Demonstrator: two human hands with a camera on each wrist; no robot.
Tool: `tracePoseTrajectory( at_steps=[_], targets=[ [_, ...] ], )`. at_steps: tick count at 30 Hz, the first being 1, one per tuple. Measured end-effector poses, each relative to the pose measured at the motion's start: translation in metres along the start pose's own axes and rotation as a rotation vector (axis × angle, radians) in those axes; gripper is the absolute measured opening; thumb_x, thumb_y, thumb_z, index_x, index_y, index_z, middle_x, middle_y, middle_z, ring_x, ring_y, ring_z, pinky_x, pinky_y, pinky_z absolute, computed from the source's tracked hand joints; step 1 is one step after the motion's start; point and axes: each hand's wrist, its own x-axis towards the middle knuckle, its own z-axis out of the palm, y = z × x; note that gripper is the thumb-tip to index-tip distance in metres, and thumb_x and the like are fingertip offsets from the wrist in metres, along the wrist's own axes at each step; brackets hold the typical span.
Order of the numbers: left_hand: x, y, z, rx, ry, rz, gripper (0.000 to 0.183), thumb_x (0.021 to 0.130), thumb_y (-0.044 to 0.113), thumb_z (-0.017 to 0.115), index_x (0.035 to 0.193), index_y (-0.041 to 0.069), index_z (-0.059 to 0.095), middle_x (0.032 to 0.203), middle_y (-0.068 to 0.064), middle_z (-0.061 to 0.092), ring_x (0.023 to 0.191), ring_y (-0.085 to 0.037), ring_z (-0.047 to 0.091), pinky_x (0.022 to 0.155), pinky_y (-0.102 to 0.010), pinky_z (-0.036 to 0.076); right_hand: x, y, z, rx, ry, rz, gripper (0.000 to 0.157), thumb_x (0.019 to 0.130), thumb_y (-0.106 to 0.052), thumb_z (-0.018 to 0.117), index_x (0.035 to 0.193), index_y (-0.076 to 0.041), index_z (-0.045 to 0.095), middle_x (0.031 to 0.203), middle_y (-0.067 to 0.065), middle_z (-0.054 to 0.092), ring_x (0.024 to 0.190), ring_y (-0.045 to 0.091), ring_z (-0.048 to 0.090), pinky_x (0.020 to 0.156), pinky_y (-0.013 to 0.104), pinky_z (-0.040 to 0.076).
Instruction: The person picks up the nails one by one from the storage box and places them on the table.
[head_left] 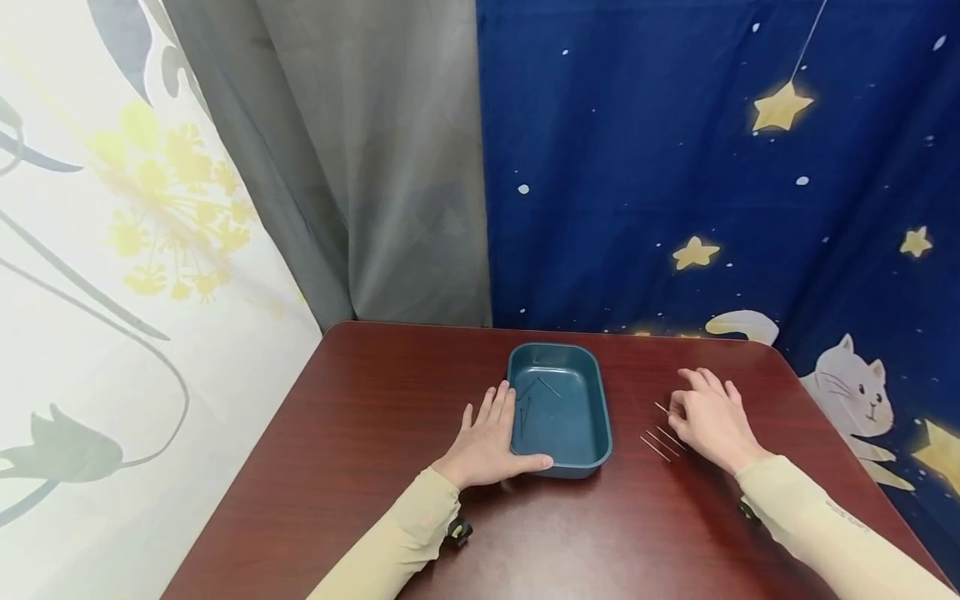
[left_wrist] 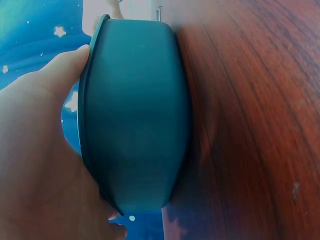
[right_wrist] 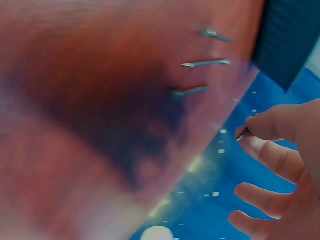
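Note:
A blue-green rectangular tray (head_left: 606, 408) stands on the table with several thin nails (head_left: 549, 387) lying inside, mostly towards its left side. My left hand (head_left: 483, 442) rests against the tray, its straight fingers along the left rim and its thumb over the near rim. In the left wrist view the thumb touches the edge of the tray (left_wrist: 135, 110). To the right of the tray, my right hand (head_left: 708, 421) pinches a nail (right_wrist: 243, 134) between thumb and forefinger, the other fingers spread. Three more nails (right_wrist: 206, 63) lie on the table beside that hand.
The dark red wooden table (head_left: 375, 417) has rounded far corners. Behind it hang a grey curtain (head_left: 405, 167) and a blue curtain (head_left: 637, 167) with stars and a cat. A white patterned curtain (head_left: 112, 292) hangs at the left.

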Motion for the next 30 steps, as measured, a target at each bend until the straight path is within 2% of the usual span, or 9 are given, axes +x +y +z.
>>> tracePoseTrajectory(
  at_steps=[9, 13, 22, 30],
  targets=[
    [0.000, 0.001, -0.001, 0.011, -0.002, 0.005, 0.119, 0.060, 0.090, 0.033, 0.146, 0.016, -0.003, 0.150, 0.003, -0.012, 0.137, -0.022, -0.002, 0.103, -0.055, 0.009, -0.016, 0.013, 0.014, -0.018, -0.045, 0.033, 0.028, 0.067, -0.016, 0.069, 0.053, -0.032, 0.051, 0.122, 0.020, 0.049, 0.117, 0.038, 0.031, 0.082, 0.066, 0.017],
    [0.000, 0.002, -0.001, 0.014, -0.004, 0.001, 0.119, 0.060, 0.090, 0.033, 0.146, 0.017, -0.004, 0.150, 0.004, -0.014, 0.137, -0.020, -0.005, 0.103, -0.055, 0.008, -0.020, 0.014, 0.018, -0.036, -0.055, 0.038, 0.028, 0.068, -0.016, 0.069, 0.053, -0.031, 0.050, 0.119, 0.018, 0.051, 0.115, 0.036, 0.032, 0.082, 0.066, 0.018],
    [-0.001, 0.002, -0.002, 0.003, -0.010, -0.005, 0.118, 0.060, 0.090, 0.033, 0.146, 0.018, -0.004, 0.149, 0.005, -0.015, 0.136, -0.017, -0.008, 0.104, -0.054, 0.006, -0.021, 0.014, 0.021, -0.048, -0.037, 0.032, 0.030, 0.066, -0.017, 0.070, 0.053, -0.031, 0.048, 0.119, 0.017, 0.051, 0.116, 0.035, 0.034, 0.082, 0.066, 0.017],
    [-0.001, 0.000, 0.000, 0.010, 0.002, 0.003, 0.118, 0.060, 0.089, 0.033, 0.146, 0.017, -0.003, 0.150, 0.004, -0.013, 0.137, -0.019, -0.005, 0.103, -0.055, 0.009, -0.021, 0.013, 0.022, -0.033, -0.025, 0.016, 0.030, 0.066, -0.014, 0.070, 0.053, -0.029, 0.048, 0.117, 0.019, 0.051, 0.114, 0.037, 0.033, 0.081, 0.068, 0.016]
  ],
)
